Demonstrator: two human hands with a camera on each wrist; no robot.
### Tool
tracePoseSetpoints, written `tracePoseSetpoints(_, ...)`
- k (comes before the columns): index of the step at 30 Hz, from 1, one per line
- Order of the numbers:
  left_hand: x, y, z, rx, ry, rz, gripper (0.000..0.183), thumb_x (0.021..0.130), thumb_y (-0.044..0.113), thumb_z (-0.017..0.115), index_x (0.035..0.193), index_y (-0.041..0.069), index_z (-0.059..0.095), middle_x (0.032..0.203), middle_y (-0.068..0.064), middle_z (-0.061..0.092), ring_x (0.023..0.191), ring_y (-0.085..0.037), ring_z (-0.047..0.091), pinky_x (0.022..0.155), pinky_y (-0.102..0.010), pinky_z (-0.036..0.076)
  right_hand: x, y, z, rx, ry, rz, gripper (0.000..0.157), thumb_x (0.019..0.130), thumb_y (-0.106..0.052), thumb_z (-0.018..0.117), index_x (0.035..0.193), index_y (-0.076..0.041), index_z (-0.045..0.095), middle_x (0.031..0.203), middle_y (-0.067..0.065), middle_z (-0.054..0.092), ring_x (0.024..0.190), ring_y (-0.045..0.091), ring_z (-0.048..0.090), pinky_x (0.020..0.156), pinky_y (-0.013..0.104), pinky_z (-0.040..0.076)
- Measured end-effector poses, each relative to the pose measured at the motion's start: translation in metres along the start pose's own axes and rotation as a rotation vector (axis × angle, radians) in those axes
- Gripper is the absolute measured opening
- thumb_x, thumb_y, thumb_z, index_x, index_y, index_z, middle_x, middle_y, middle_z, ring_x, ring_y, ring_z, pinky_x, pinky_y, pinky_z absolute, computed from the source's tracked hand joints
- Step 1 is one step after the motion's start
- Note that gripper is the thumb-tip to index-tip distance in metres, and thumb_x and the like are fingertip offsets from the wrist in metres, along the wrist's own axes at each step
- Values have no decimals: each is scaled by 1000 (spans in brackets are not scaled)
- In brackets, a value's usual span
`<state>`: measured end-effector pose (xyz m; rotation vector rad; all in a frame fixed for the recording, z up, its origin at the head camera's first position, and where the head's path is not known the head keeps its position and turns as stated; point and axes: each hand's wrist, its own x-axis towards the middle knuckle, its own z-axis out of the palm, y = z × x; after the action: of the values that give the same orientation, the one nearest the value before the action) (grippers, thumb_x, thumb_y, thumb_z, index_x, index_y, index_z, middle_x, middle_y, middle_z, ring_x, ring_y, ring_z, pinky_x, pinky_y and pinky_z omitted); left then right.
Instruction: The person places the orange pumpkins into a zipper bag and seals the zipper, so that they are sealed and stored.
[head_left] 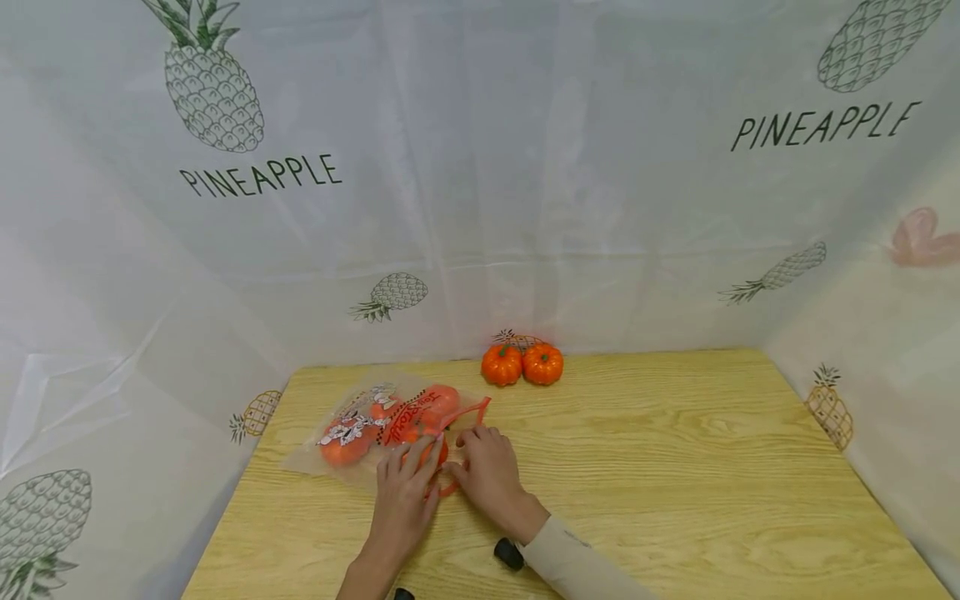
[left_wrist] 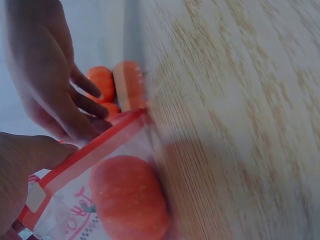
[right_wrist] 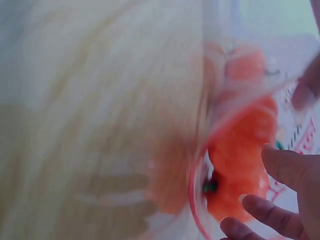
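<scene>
A translucent zip bag with red printing and a red edge lies on the table, bulging with several orange toy pumpkins. My left hand is over its near side; in the left wrist view its thumb lies across the red edge by a white slider, gripping the bag. My right hand is at the bag's mouth, fingers apart and slightly bent. In the right wrist view these fingers are beside a pumpkin with a green stem; no hold on it shows.
Two orange pumpkins stand side by side at the table's back edge. The wooden table stretches to the right. White sheeting printed with pineapples hangs behind and along both sides.
</scene>
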<state>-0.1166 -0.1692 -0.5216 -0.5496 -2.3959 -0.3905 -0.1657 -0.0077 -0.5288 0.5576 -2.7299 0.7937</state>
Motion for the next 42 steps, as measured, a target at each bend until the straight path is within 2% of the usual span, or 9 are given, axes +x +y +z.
tracePoseSetpoints(9,0,-1,0,-8,-17,-6,81,60,0,99,136,1,70,136,-11,64,119,-35,53,93,-52,40,7,38,-31,36,101,56,32,85,-24,90,105,-6,73,102,10,67,93,32,62,84,49,52)
tracePoseSetpoints(17,0,0,-2,-19,9,0,83,57,-4,98,135,0,70,134,-10,65,117,-34,53,91,-52,40,21,76,-54,-12,166,116,39,86,-24,90,113,-2,72,110,16,68,98,38,64,84,52,53)
tracePoseSetpoints(23,1,0,-2,-14,13,5,82,58,-3,98,135,0,70,135,-10,65,118,-34,53,91,-51,39,35,101,-63,-105,182,154,56,85,-26,91,119,9,64,110,25,64,96,43,62,82,54,54)
tracePoseSetpoints(27,1,-1,-2,-5,9,6,83,59,-2,98,136,1,70,135,-11,65,117,-34,53,91,-50,39,44,114,-66,-147,188,191,73,84,-28,91,132,14,55,120,32,59,104,49,61,88,58,54)
tracePoseSetpoints(33,1,-1,-4,1,16,13,85,58,-2,99,137,1,69,135,-10,65,117,-33,53,90,-51,41,57,126,-70,-150,157,239,85,83,-30,92,142,14,49,132,34,57,117,53,58,98,63,50)
tracePoseSetpoints(42,1,0,-7,-2,12,10,81,59,-2,98,135,1,71,133,-9,65,116,-32,54,89,-52,43,72,138,-68,-144,11,290,90,87,-38,88,150,9,44,147,30,51,133,51,50,114,63,39)
